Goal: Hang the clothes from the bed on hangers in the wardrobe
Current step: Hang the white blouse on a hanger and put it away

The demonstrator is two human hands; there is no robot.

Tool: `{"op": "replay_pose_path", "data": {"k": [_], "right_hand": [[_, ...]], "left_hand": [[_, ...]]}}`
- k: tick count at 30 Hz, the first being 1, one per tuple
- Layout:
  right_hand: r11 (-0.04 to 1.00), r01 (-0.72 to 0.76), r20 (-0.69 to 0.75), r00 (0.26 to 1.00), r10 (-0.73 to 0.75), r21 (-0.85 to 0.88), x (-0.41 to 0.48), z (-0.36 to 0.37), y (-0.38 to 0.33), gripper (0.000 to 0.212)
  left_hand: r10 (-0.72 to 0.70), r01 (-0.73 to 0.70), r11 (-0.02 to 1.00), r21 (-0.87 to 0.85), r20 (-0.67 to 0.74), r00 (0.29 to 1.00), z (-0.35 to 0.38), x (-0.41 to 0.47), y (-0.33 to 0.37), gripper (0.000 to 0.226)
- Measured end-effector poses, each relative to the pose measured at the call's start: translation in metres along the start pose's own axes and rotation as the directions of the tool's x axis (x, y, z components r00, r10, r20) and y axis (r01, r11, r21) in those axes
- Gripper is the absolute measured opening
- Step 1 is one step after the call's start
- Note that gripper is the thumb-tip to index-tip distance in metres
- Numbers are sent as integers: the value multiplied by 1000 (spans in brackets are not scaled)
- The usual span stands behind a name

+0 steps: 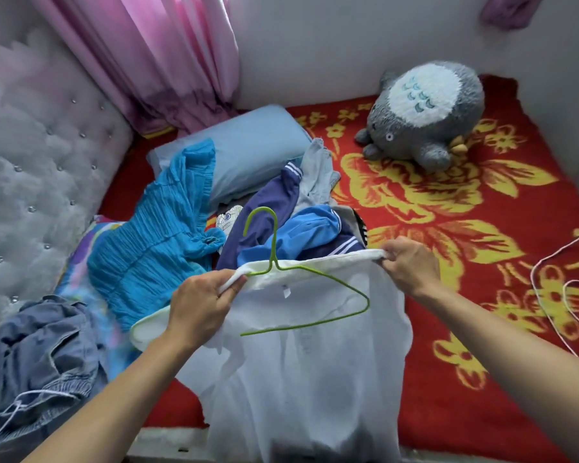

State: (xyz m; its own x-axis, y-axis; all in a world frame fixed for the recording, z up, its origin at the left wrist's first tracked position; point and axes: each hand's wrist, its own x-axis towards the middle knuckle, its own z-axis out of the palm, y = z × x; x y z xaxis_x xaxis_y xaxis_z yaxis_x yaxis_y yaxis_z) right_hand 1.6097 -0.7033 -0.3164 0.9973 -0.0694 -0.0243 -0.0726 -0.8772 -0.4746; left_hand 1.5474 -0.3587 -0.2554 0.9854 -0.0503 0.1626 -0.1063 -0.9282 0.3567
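Note:
I hold a white garment [315, 362] stretched by its neckline over the bed's near edge. My left hand [201, 305] pinches the left end of the neckline, and my right hand [411, 262] grips the right end. A green wire hanger [318, 279] lies partly inside the neck opening, hook pointing up. Behind it on the red flowered blanket [482, 295] sit a turquoise ruffled dress [161, 242], a blue and navy jacket with white stripes [298, 228] and a pale grey garment [318, 172]. A denim piece [37, 355] with a white hanger [10, 419] lies at the lower left.
A grey plush toy [428, 115] rests near the far wall. A light blue pillow [254, 148] lies by the padded grey headboard [30, 168] and pink curtain [154, 55]. A white cord [562, 295] loops on the blanket at the right.

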Motion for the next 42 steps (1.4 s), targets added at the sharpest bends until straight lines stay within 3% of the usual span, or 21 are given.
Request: {"op": "replay_pose_path", "data": {"k": [2,4,5,7,9,12,16,19,21,23,25,27,29,30,31,33,35,36,38,40,42], "right_hand": [[998,58,-108,992,-62,-38,7,-7,-3,8],[987,132,-174,974,-146,-89,9,-8,-4,9],[976,165,-124,975,-183,-143,11,-6,-3,11],[943,221,167,969,-183,-249,12,-4,-3,15],[958,200,387,916,-109,-204,15,-11,-1,19],[992,128,276,954,-120,-12,23,-25,-1,16],[976,129,206,974,-91,-177,23,-35,-9,30],[976,131,78,990,-119,-172,24,-37,-13,21],[980,187,80,980,-182,-71,20,-38,-20,15],[965,238,110,962,-250,109,9,-42,-33,28],[930,255,193,931,-311,266,-9,-43,-47,46],[908,281,350,854,-384,309,-33,-38,-62,48],[926,330,562,738,-374,184,-55,-35,-73,46],[927,366,599,725,-340,83,-58,-38,-76,42],[916,402,537,772,-341,3,-57,-45,-79,37],[890,449,160,887,-432,-82,-46,-65,-82,26],[863,500,-173,846,-505,-73,-31,-84,-91,24],[823,565,-233,796,-559,-46,-25,-89,-98,27],[726,687,-209,717,-666,43,-21,-91,-121,31],[672,732,-170,680,-713,111,-19,-87,-139,30],[677,732,-187,677,-712,74,-14,-84,-146,35]], "left_hand": [[46,-46,998,35,-4,999,-1,0,6,51],[54,-53,997,61,-8,999,-2,1,11,51],[39,-38,997,67,-13,999,-4,1,11,51],[-14,15,997,82,-17,1000,-9,2,10,48],[-48,50,991,121,-14,999,-13,3,6,48],[-50,48,981,190,3,999,-18,2,5,49],[-95,88,990,105,56,994,-25,4,18,38],[-111,109,989,97,13,994,-29,7,27,39],[-147,151,979,135,-37,988,-28,9,30,39],[-205,213,969,123,-77,976,-24,12,32,40],[-266,270,962,42,-92,960,-20,15,35,43],[-287,285,958,-43,-92,953,-18,16,40,44],[-235,225,968,-110,-90,968,-19,14,45,43],[-181,166,976,-143,-99,978,-19,12,45,42],[-123,102,980,-172,-115,986,-21,10,45,39],[-19,-10,980,-196,-146,989,-26,8,42,33],[66,-94,981,-169,-166,984,-32,8,44,37],[100,-128,980,-155,-176,979,-36,9,47,37],[159,-188,971,-147,-191,969,-44,11,55,34],[161,-200,961,-192,-202,966,-51,12,57,30],[66,-144,938,-317,-242,968,-63,13,51,32]]}}
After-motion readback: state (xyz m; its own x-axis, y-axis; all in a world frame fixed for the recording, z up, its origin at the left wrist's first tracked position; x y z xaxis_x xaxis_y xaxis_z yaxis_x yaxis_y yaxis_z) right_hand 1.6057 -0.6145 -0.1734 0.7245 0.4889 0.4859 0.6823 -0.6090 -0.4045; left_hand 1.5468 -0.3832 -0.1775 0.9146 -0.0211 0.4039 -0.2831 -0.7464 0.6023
